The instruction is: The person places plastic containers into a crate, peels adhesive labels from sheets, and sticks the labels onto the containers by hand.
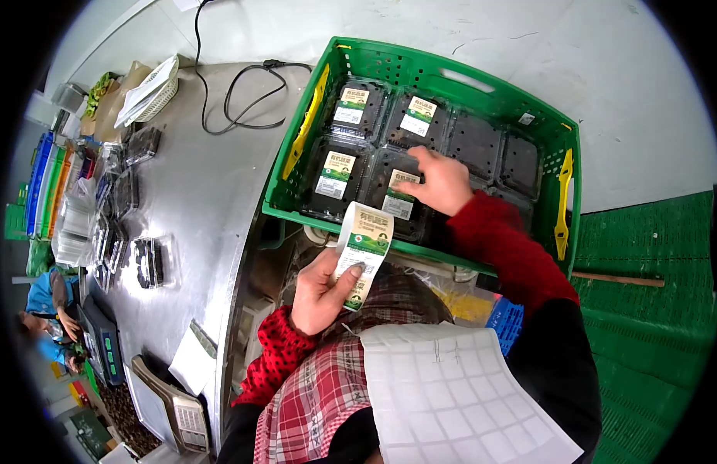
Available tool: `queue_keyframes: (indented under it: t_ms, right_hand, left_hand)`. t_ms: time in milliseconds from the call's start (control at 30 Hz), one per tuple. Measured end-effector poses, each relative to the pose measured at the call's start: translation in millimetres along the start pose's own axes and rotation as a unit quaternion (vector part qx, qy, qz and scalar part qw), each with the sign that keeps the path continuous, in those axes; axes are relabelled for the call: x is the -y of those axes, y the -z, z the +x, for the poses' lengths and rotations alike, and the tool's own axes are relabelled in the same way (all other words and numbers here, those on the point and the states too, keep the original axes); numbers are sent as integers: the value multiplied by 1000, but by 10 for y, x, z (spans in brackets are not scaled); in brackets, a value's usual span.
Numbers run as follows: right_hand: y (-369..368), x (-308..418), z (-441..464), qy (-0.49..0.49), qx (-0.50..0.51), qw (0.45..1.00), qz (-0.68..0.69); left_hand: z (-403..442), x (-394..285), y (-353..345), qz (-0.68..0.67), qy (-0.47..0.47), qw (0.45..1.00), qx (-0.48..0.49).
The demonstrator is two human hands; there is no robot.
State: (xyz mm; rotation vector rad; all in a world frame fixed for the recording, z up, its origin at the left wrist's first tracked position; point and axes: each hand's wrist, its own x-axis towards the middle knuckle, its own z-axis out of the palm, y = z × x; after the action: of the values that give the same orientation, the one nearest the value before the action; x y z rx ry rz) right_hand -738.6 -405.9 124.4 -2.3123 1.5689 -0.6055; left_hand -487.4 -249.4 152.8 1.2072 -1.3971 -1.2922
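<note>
My left hand point(320, 290) grips a curled strip of printed labels point(366, 230), the thumb lying across its lower part. My right hand point(442, 182) reaches into a green plastic crate point(451, 69), thumb and finger apart. Its thumb touches the label point(401, 193) on a clear-lidded pack in the front row. Similar labels are on the pack at front left point(335, 174) and on two back-row packs, one at the left point(352, 106) and one beside it point(418, 116). Packs farther right, such as the back one point(474, 145), show no label. My right forearm partly covers the front-right packs.
A metal table point(188, 178) with a black cable point(238, 120) stands left of the crate. Packs, a white basket point(161, 97) and scales point(169, 402) are on it. A person point(49, 301) is at the far left. A backing sheet point(459, 394) hangs over my apron.
</note>
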Motion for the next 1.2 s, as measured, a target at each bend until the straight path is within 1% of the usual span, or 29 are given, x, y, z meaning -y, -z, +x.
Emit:
queue_keyframes:
  t_ms: [33,67,100,133,167,200,233,267,333,400,467,533,567,600,633,667,700,733,767,833,867,900,933,1000,1033,1067,1133,1167,1200]
  right_hand:
    - [193,100,6,-69,119,975,173]
    - [171,169,-93,-6,141,910,389]
    - [219,320,-211,35,152,903,399]
    - [305,485,-308,76,160,896,408]
    - [366,602,-415,55,164,893,416]
    - [422,695,-519,31,167,890,423]
    - [465,761,-603,31,161,890,425]
    - [483,779,-670,39,141,902,406]
    - [548,732,-719,116,63,925,356]
    - [885,554,-611,107,16,952,288]
    - [1238,200,-366,-22,-66,918,391]
    - [1334,-386,-204,-67,0,915,398]
    - [1198,-549,-280,-60,46,943,325]
    - [990,-732,-343,-52,93,962,250]
    - [754,-846,-453,-8,90,978,189]
    - [520,-965,-557,-82,144,967,196]
    - [398,-946,-617,-58,130,985,100]
    - [300,-939,-670,-32,113,993,5]
    - [258,-957,-712,-30,112,993,11]
    - [484,-734,-681,-16,0,997,-77]
    - [592,-609,-664,-13,0,997,-76]
    - [688,-449,-642,-29,46,984,169]
    - [761,-296,-654,-45,87,910,404]
    - [842,-32,-720,-7,108,913,394]
    - [906,111,-756,-35,115,899,422]
    - [818,138,-818,-5,88,893,440]
    - [838,225,-909,33,64,922,380]
    - [923,259,-956,7,96,930,355]
    - [945,268,-994,40,31,941,336]
  left_hand:
    - [32,-6,11,36,-14,999,22]
    - [58,-27,0,70,-27,996,45]
    - [96,-114,-42,78,-42,995,39]
    - [147,-163,-74,76,-46,995,44]
    - [189,-199,-111,127,-131,983,9]
    - [203,-222,-136,133,-156,979,10]
    - [218,-245,-161,139,-181,974,11]
    - [212,-244,-155,85,-95,989,75]
    - [158,-161,-268,-15,14,996,86]
    - [102,-145,-389,-51,104,989,88]
    - [53,-11,-425,-24,108,988,109]
    - [49,-17,-482,-56,95,991,81]
    - [73,-26,-502,-56,94,990,84]
    - [108,-40,-512,-47,67,993,89]
    - [144,-54,-515,-38,40,994,91]
    - [165,-66,-521,-29,16,995,91]
    - [177,-84,-537,-28,19,996,86]
    - [205,-112,-551,-6,-1,996,88]
    - [240,-141,-548,18,-23,995,91]
    - [284,-173,-540,47,-29,994,95]
    - [310,-189,-557,67,-37,992,101]
    - [339,-238,-580,73,-30,991,105]
    - [355,-260,-610,72,-29,991,106]
    - [417,-293,-674,124,-97,983,92]
    - [473,-337,-723,176,-196,963,52]
    - [505,-341,-728,185,-229,954,54]
    - [552,-356,-794,94,-180,973,107]
    - [548,-386,-803,49,-83,986,137]
    - [543,-338,-868,18,-80,990,112]
